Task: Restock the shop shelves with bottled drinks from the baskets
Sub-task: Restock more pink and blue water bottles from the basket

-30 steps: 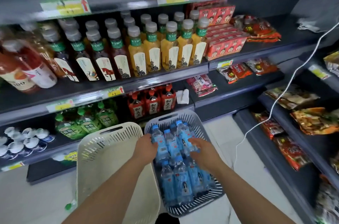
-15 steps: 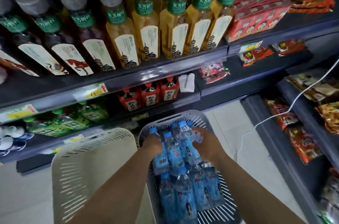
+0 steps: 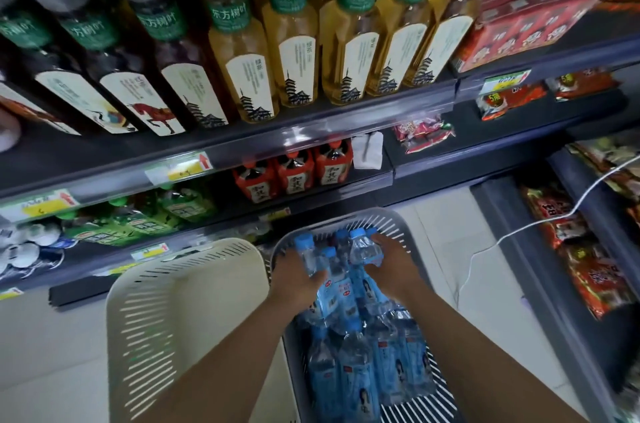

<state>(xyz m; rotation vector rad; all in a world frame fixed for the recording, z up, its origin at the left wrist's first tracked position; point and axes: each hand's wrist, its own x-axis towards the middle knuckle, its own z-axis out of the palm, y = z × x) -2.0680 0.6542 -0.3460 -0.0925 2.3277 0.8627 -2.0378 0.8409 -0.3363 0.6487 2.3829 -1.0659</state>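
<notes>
Since a second ago the view has dipped nearer the dark metal shelves (image 3: pixel 311 135), and both hands have gathered a bunch of blue-capped clear plastic water bottles (image 3: pixel 330 260) at the far end of the grey slotted plastic basket (image 3: pixel 398 225). The left hand (image 3: pixel 294 275) and right hand (image 3: pixel 394 266) curl their fingers round the bunch from either side. Just beside it, a cream slotted plastic basket (image 3: pixel 187 284) stands on the pale tiled floor (image 3: pixel 446 221).

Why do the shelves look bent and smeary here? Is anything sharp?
Head view: the wide-angle lens bows the shelf rail, glare streaks its clear strip; blur smears the snack packets; the tea bottles read sharp; the left hand and right hand gripping water bottles look slightly soft.
</notes>
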